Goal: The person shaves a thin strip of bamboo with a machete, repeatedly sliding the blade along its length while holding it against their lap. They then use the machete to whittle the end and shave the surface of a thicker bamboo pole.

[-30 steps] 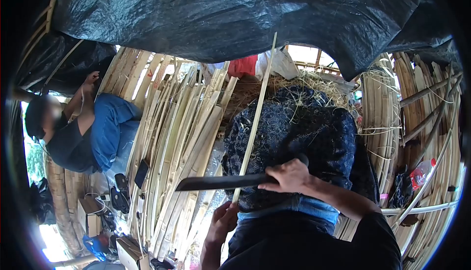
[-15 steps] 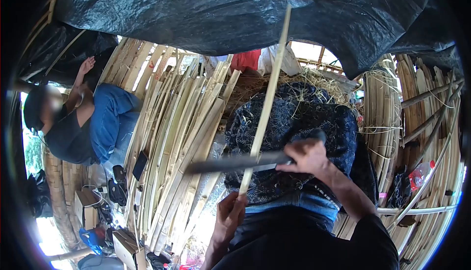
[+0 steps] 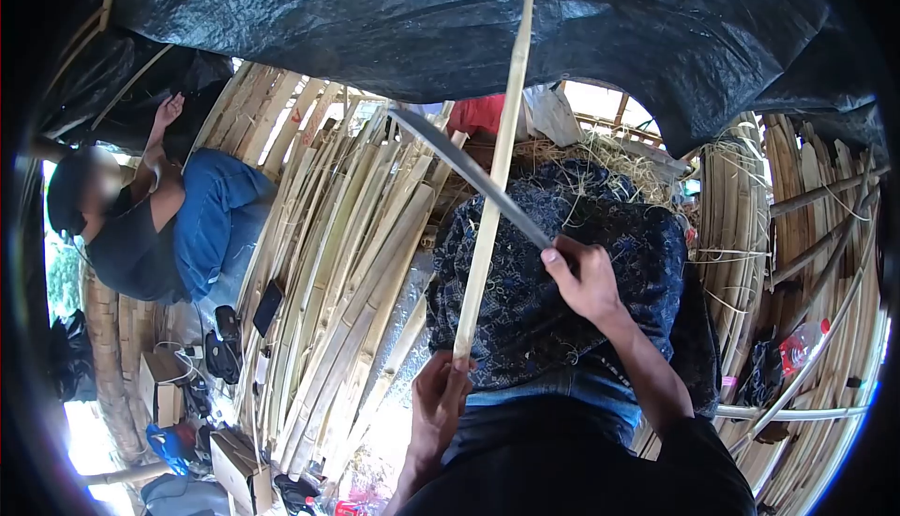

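A long pale bamboo strip (image 3: 494, 207) rises from my left hand (image 3: 438, 398), whose closed fingers grip its lower end. My right hand (image 3: 588, 284) is wrapped round the handle of a long machete (image 3: 469, 171). The blade slants up and to the left, crossing the strip around its middle; whether it touches the strip I cannot tell. Beneath both lies a dark blue patterned cloth (image 3: 553, 319) over my lap, with bits of straw on it.
Split bamboo slats (image 3: 347, 282) lie in a large pile at the left. Beyond them sits a person (image 3: 141, 225) with one hand raised. A bamboo bundle (image 3: 731, 207) and a plastic bottle (image 3: 800, 347) are at the right. Black sheeting (image 3: 450, 29) hangs ahead.
The machete has swung from nearly level to a steep slant, its tip now farther up. My right hand has moved up slightly, and the strip's far end has shifted up and left.
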Motion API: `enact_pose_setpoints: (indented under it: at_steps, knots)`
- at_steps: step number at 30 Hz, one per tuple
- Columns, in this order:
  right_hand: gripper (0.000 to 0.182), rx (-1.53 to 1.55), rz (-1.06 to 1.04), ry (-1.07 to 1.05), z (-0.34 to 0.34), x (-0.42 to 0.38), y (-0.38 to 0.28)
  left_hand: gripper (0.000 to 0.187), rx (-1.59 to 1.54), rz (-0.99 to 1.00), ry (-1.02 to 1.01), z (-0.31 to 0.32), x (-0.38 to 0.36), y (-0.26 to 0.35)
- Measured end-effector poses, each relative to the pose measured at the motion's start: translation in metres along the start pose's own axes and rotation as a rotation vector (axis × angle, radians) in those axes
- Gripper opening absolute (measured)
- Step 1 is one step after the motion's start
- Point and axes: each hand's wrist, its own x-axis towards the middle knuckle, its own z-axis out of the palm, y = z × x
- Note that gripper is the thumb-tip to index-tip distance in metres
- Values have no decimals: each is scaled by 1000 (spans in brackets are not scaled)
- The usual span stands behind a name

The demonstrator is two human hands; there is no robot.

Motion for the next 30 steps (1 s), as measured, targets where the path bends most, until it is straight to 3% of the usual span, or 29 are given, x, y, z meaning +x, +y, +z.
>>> enact_pose_setpoints:
  at_steps: [2,5,10,12,14,17,21,25,27,30]
  knots:
    - [30,64,-42,-3,10,-8,1,29,63,27,29,7,1,10]
    - [23,471,91,-240,11,-13,-14,30,48,24,16,9,4,11]
    - [23,533,-14,-283,12,-21,-31,29,-5,0,-15,11,3,10]
    - [20,679,174,-338,3,-23,-42,27,-12,14,-16,13,2,9]
    - [22,710,164,-318,5,-24,-37,29,13,29,-17,12,3,6]
    - [37,553,-4,-264,8,-26,-24,33,-20,-1,-49,11,4,8]
    - [35,203,-247,-220,14,-44,-31,41,-191,-177,-188,9,10,2]
    - [43,-96,-433,-244,16,-57,-34,33,-361,-303,-284,3,16,-8]
    - [47,-230,-567,-132,13,-56,-34,33,-405,-289,-321,1,15,-8]
    - [48,-306,-491,-65,-6,-33,-33,35,-496,-280,-381,0,13,-6]
